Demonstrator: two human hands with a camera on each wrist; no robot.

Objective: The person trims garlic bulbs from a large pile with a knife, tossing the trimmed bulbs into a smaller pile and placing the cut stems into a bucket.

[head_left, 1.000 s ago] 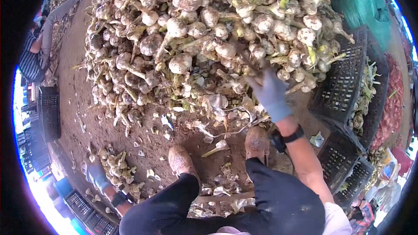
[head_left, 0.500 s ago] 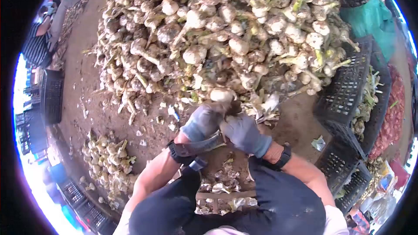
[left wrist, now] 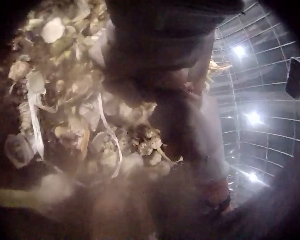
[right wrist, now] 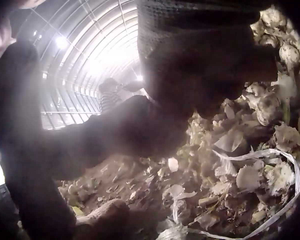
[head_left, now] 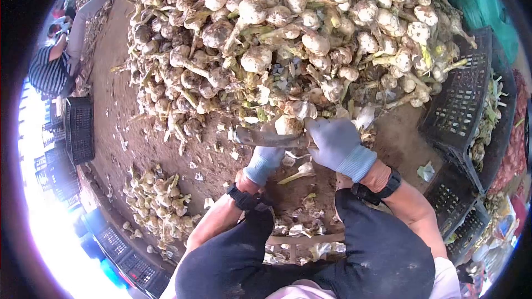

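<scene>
In the head view, both gloved hands meet at the near edge of a big heap of garlic [head_left: 255, 61]. My left hand [head_left: 267, 160] holds a garlic bulb [head_left: 288, 125] upright, its fingers partly hidden behind the blade. My right hand [head_left: 336, 143] grips a knife, whose broad dark blade [head_left: 265, 138] points left and crosses just below the bulb. In the right wrist view the right hand [right wrist: 195, 55] is a dark shape over scattered garlic peel. The left wrist view is dim, with the left hand [left wrist: 160, 45] shadowed above peel and scraps.
A smaller pile of trimmed garlic [head_left: 158, 202] lies on the ground at left. Black crates [head_left: 463, 97] stand at right, one with stalks inside; another crate [head_left: 79, 130] is at far left. A loose bulb with stem [head_left: 302, 173] lies between the feet. Someone in stripes [head_left: 49, 72] is beyond.
My left hand has come from the small pile at left to the middle. My right hand has drawn back from the heap, and the blade now lies across below a garlic bulb.
</scene>
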